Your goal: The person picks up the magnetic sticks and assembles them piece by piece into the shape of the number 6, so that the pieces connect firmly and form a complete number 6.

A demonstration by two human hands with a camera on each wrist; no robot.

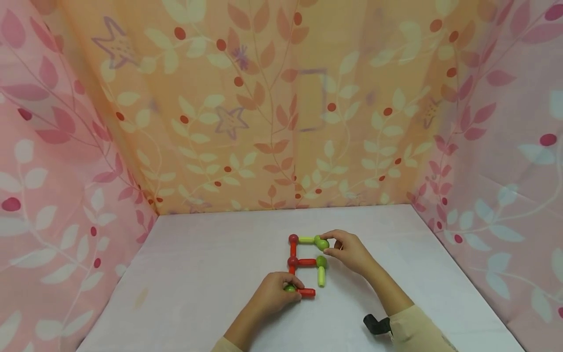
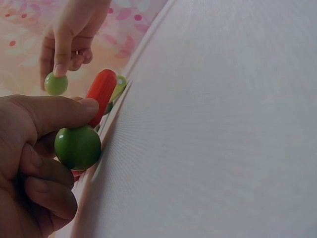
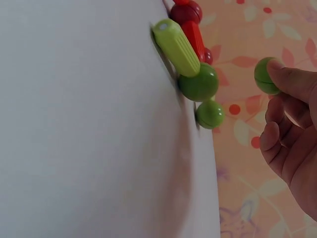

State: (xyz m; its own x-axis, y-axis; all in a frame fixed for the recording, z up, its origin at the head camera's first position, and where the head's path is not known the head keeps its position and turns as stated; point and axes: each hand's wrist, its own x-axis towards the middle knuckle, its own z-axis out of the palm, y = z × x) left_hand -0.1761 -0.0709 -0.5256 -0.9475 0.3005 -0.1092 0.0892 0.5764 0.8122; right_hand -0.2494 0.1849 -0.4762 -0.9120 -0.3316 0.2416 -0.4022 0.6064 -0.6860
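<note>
Red and green balls joined by red and yellow-green rods form a flat frame on the table. My left hand point(image 1: 278, 292) grips the near end, fingers about a red rod point(image 2: 103, 94) where it meets a green ball point(image 2: 78, 147). A loose green ball point(image 3: 267, 76) is pinched between thumb and finger of my right hand point(image 1: 349, 250), raised off the table. Just beyond it, another green ball point(image 3: 210, 114) ends the far yellow-green rod point(image 1: 306, 240). A third green ball point(image 1: 321, 261) joins the middle red rod point(image 1: 307, 262) to a short yellow-green rod point(image 3: 177, 48) pointing toward me.
Two red balls, the far one point(image 1: 293, 238) and the middle one point(image 1: 292, 261), stand on the frame's left side. A black angled object point(image 1: 376, 324) lies beside my right sleeve. Patterned cloth walls point(image 1: 264, 122) enclose the white table point(image 1: 198, 254).
</note>
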